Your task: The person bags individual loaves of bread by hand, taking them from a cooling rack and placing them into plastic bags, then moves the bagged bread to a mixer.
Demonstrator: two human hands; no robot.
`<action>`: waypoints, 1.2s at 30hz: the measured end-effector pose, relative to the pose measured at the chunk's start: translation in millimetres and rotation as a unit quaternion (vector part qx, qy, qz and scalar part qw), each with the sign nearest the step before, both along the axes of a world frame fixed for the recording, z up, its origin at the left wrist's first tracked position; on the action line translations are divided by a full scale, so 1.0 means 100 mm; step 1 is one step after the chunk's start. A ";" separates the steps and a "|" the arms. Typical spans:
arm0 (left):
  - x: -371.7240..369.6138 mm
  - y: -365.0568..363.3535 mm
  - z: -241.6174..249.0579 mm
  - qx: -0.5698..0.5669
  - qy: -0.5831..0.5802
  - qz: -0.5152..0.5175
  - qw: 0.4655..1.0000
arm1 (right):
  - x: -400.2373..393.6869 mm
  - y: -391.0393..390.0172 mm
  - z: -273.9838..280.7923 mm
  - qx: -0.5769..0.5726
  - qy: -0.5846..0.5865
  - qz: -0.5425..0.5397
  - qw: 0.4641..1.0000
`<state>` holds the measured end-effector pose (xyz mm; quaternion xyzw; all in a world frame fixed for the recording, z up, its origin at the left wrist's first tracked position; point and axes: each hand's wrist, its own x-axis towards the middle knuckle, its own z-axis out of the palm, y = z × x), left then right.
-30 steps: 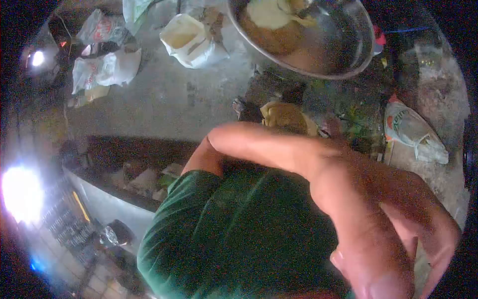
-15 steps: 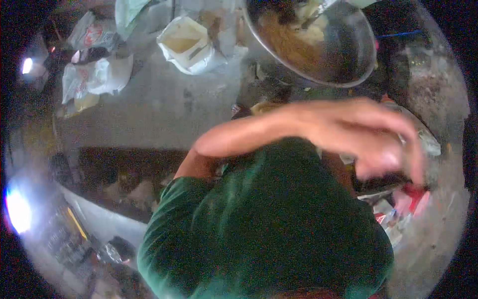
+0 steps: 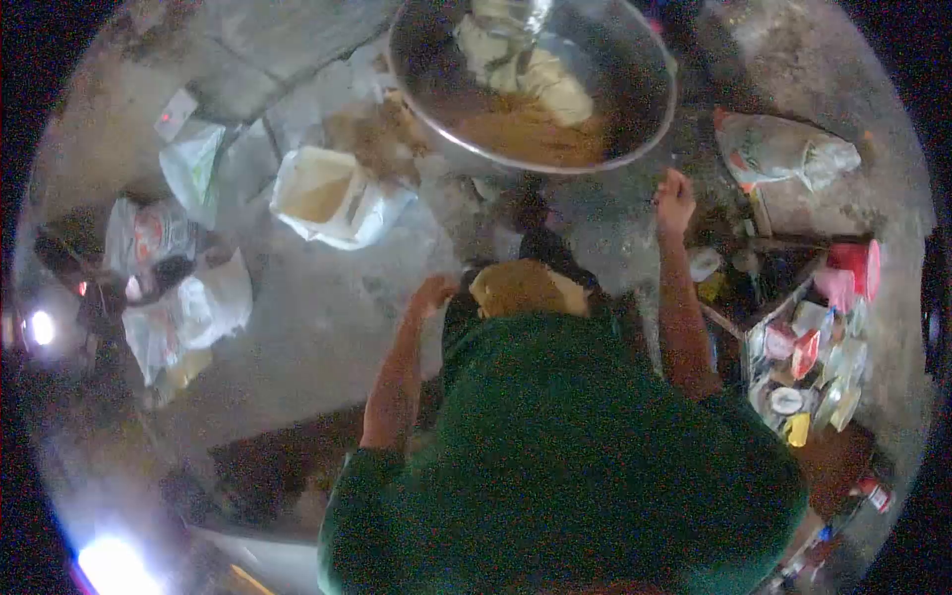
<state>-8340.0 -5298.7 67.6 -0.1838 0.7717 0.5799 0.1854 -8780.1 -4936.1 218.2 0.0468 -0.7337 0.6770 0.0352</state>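
My left hand [image 3: 433, 294] is beside my dark-clothed leg, its fingers too small and dim to make out. Raised below the right part of the bowl's rim is my right hand [image 3: 675, 206], its fingers curled together; whatever may be between them is hidden. The large metal bowl [image 3: 637, 124] stands in front of me, touched by neither hand. Inside it lie pale dough-like lumps [image 3: 555, 87] and brown powdery material [image 3: 526, 134]. A clear, shiny object [image 3: 531, 15] is at the bowl's top edge of view.
An open white sack [image 3: 372, 213] with tan contents stands left of the bowl. Plastic bags [image 3: 213, 293] lie farther left. On the right are a tied sack [image 3: 783, 149], a pink-red container [image 3: 855, 268] and a box of small packets and jars [image 3: 793, 332].
My left arm, stretched across to the right before, has drawn back to the left. My right hand has come into sight. The view has shifted, showing the bowl farther left.
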 end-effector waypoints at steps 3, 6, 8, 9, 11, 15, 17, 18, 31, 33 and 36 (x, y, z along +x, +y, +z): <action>0.39 0.10 -0.19 -0.036 -0.182 -0.020 0.982 | -0.21 -0.46 0.24 0.009 0.028 0.055 0.998; 0.58 0.19 -0.35 -0.044 -0.239 -0.073 0.967 | -0.42 -0.96 0.30 -0.043 -0.028 0.262 0.964; 0.55 0.35 -0.22 -0.016 -0.225 0.041 0.973 | -0.54 -1.27 0.12 0.094 -0.141 0.342 0.924; 0.50 0.44 -0.15 -0.002 -0.213 0.089 0.973 | -0.61 -1.40 -0.08 0.164 -0.181 0.373 0.895; 0.37 0.58 -0.03 0.023 -0.194 0.161 0.967 | -0.71 -1.57 -0.28 0.303 -0.183 0.412 0.839; 0.05 0.81 0.27 0.058 -0.171 0.277 0.944 | -1.08 -1.73 -0.91 0.466 -0.177 0.402 0.768; -0.12 0.91 0.44 0.070 -0.165 0.332 0.926 | -1.28 -1.66 -1.24 0.452 -0.086 0.408 0.788; -0.16 0.96 0.49 0.075 -0.164 0.357 0.917 | -1.42 -1.60 -1.44 0.444 -0.040 0.410 0.796; -1.06 1.49 1.70 0.138 -0.187 0.605 0.761 | -2.73 -2.28 -2.97 0.491 -0.080 0.470 0.729; -1.02 1.62 1.76 0.128 -0.175 0.595 0.774 | -2.80 -2.31 -3.04 0.496 -0.088 0.468 0.726; -0.92 1.77 1.69 0.114 -0.150 0.601 0.777 | -2.91 -2.44 -3.07 0.499 -0.092 0.465 0.726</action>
